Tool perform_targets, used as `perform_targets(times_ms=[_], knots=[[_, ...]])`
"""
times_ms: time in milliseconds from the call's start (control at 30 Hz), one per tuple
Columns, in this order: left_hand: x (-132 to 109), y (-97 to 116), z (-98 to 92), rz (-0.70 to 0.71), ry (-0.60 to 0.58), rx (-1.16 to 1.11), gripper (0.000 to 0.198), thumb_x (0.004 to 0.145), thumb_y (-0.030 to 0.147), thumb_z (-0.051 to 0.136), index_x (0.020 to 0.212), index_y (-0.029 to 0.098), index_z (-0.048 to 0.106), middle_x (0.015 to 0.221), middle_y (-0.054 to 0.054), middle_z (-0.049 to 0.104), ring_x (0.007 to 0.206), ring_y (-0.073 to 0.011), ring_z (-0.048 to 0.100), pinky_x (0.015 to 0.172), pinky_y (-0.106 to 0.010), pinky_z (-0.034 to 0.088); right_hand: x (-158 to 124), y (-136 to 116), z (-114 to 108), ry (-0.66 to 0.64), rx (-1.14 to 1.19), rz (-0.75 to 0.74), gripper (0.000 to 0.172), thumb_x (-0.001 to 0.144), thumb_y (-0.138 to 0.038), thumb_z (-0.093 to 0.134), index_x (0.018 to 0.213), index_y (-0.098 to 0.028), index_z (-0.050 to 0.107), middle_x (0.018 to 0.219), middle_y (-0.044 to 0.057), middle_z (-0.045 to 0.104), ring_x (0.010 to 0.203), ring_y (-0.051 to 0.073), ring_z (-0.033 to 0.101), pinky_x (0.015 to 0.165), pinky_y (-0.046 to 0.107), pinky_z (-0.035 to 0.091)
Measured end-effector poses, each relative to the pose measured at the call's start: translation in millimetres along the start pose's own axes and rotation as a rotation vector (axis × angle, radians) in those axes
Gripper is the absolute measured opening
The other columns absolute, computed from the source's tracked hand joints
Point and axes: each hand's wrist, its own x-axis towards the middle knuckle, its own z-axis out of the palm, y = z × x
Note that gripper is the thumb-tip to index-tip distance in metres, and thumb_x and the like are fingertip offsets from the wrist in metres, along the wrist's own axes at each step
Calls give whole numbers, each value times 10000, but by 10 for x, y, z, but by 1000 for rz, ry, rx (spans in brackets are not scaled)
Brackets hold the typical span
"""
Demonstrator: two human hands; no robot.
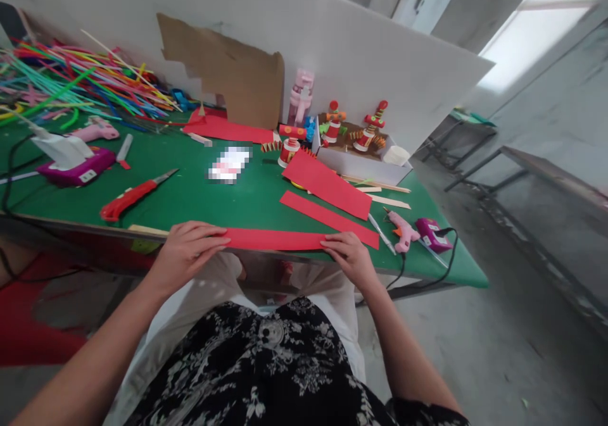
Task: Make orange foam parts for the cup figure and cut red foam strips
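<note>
A long red paper strip lies along the front edge of the green table, stretched between my hands. My left hand is closed on its left end, fingers pressed together. At the right end, my right hand pinches the strip between thumb and fingers. Just behind it lies a second red strip, slanting down to the right. A wider red sheet rests beyond that one, near a small red paper figure.
Green table holds a red-handled knife, a pink glue gun, purple power boxes, a white pen and a white box with figures. Colourful pipe cleaners pile at the back left. A white panel stands behind.
</note>
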Motion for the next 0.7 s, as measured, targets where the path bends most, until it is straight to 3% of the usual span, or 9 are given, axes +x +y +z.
perform_targets(times_ms=[167,333,467,533,700], knots=[[15,10,-20,-73,-6,-56,235,967,379,520,980,314,745,1070,-31,756,985,-241,620,865,-429,427,5,-1,-9,2,21,43,214,978,-304,582,1031,-259,784,1018,79,756,949,214,671,861,387,531],[-3,-21,-60,-54,-17,-135,162,938,319,587,985,346,739,1099,-17,738,1003,-239,609,869,-426,436,-28,-12,-65,25,-8,69,201,968,-331,603,981,-258,789,1009,71,755,930,211,670,857,391,527],[36,-6,-62,-25,-16,-117,190,928,242,599,1031,344,721,1119,-26,728,1020,-241,606,881,-438,428,22,-182,-54,64,-131,62,203,950,-387,626,1022,-261,769,1030,64,752,968,235,655,1033,498,433],[86,16,-41,-21,0,-91,200,927,223,598,1039,337,719,1122,-31,729,1036,-246,604,886,-441,425,112,-348,35,48,-167,24,247,940,-395,642,1118,-253,736,1050,61,751,1004,236,641,1102,509,369],[178,1,-7,-9,-17,-100,215,936,227,583,1048,350,719,1104,-10,746,1036,-232,615,903,-433,429,401,-690,423,-52,-62,-72,278,984,-406,570,1168,-246,704,1046,44,755,981,194,628,1080,409,396]])
